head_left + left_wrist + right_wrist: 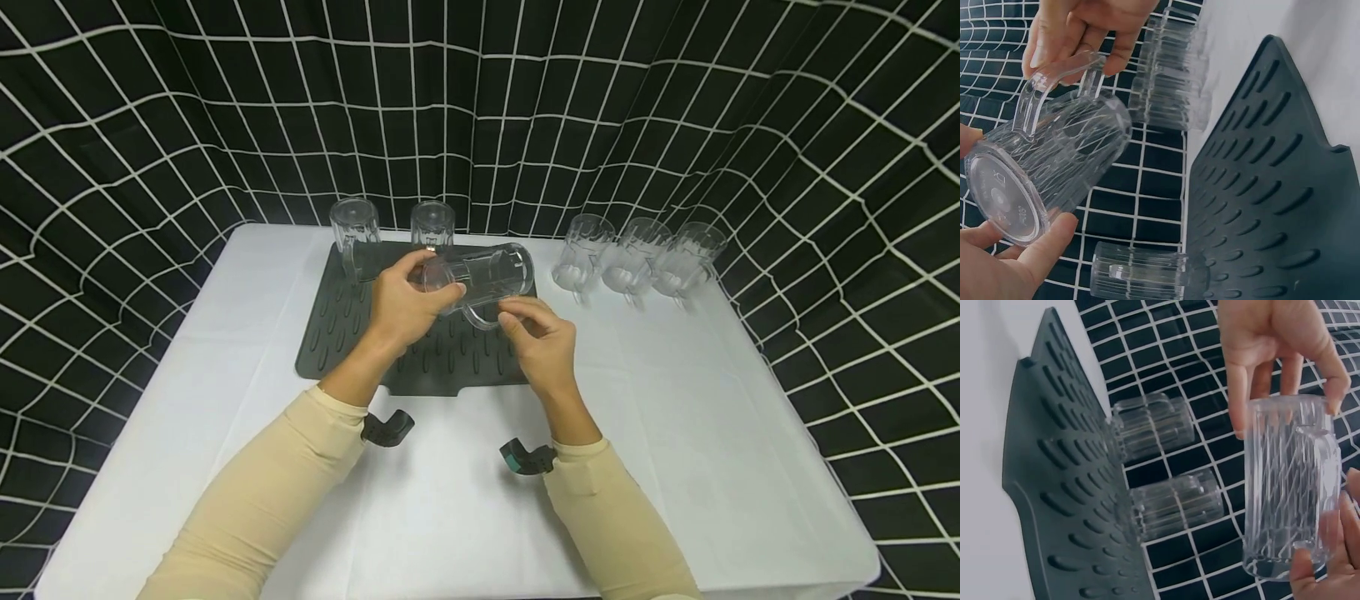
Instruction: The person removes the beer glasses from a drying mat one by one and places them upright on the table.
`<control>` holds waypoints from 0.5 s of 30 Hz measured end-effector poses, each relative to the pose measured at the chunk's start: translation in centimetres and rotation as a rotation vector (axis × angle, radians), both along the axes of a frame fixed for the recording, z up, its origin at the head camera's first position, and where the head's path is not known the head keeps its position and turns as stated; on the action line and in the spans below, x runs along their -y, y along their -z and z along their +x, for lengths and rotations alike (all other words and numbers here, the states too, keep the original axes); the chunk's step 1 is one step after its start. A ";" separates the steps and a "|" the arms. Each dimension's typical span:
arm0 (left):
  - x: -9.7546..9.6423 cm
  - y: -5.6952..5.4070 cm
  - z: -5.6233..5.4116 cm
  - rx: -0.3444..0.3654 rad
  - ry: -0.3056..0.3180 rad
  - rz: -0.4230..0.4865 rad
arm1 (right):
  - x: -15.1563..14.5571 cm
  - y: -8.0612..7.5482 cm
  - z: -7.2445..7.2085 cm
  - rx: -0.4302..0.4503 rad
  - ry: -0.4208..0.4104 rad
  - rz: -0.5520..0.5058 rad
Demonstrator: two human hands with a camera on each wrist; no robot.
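A clear glass mug (483, 275) is held tilted, nearly on its side, above the dark drying mat (330, 333). My left hand (408, 300) grips it round its base end; the thick round base faces the camera in the left wrist view. The fingertips of my right hand (543, 342) pinch the mug's handle (1035, 94) near the rim end. In the right wrist view the left hand (1279, 344) is above the mug and the right hand (1335, 569) is at the lower right.
Two more glass mugs, a left one (355, 221) and a right one (432, 223), stand apparently upside down at the mat's back edge. Three upright mugs (583, 250) form a row at the back right of the white table (675, 467). Black grid-patterned curtain (517, 125) encloses the back and sides.
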State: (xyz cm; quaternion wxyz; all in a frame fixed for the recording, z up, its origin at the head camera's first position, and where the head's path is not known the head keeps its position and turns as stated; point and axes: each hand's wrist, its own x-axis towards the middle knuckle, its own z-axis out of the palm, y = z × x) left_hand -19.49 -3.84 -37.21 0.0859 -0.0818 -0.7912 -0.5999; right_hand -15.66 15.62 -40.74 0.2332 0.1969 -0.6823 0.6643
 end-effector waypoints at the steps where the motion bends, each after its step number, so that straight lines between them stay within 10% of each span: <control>1: 0.0 0.1 0.0 0.001 0.001 0.011 | -0.1 0.3 -0.2 -0.006 0.013 -0.032; 8: 0.1 0.8 -0.3 0.015 0.045 0.231 | -0.2 0.9 -0.8 0.099 0.112 -0.222; 15: -0.4 1.3 -0.2 -0.004 0.139 0.428 | 0.3 0.2 -0.7 0.386 -0.147 -0.554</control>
